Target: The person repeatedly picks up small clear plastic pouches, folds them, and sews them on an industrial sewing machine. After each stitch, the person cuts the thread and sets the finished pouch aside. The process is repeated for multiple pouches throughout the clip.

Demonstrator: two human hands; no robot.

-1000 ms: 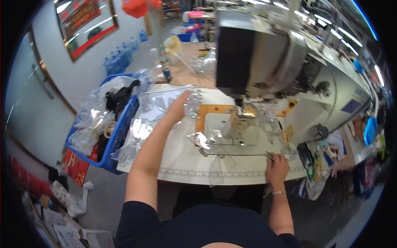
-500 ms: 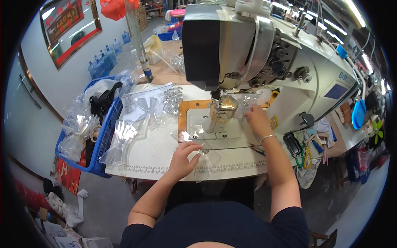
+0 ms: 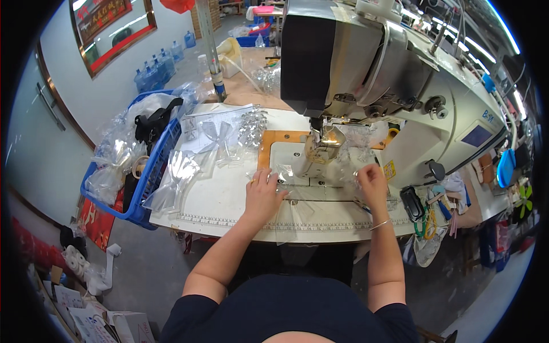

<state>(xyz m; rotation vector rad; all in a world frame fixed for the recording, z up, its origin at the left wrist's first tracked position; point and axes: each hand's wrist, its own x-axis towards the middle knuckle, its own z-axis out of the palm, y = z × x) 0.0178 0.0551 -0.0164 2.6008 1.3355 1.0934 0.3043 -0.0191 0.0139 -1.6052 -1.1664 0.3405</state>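
1. Head view: the strip of clear, glossy plastic film (image 3: 290, 222) lies at the lower centre of the frame on the white desk (image 3: 223, 197) with its printed measuring edge. Its long axis runs roughly top to bottom, from below the needle area to the desk's front edge.

2. Left hand (image 3: 264, 194) is the nearer one: the film lies just to its right. Its fingers reach forward with the thumb spread aside; the fingertips appear to rest at the film's upper part, not wrapped around it.

3. Right hand (image 3: 372, 182) is well apart from that strip, to the right of centre. Its thumb and fingers are pinched together beside blurred transparent film; whether any is between them, I cannot tell. A slim dark tool (image 3: 360, 204), of unclear kind, lies partly hidden just below it.

4. Above and between the hands stands the metal presser part (image 3: 325, 147) of the large white-and-black sewing machine (image 3: 389, 74), beside a tan, frame-shaped plate (image 3: 266, 155).

5. Left of the left hand, near the blue plastic basket (image 3: 157, 177), lies a fanned bundle of clear film (image 3: 174, 178).
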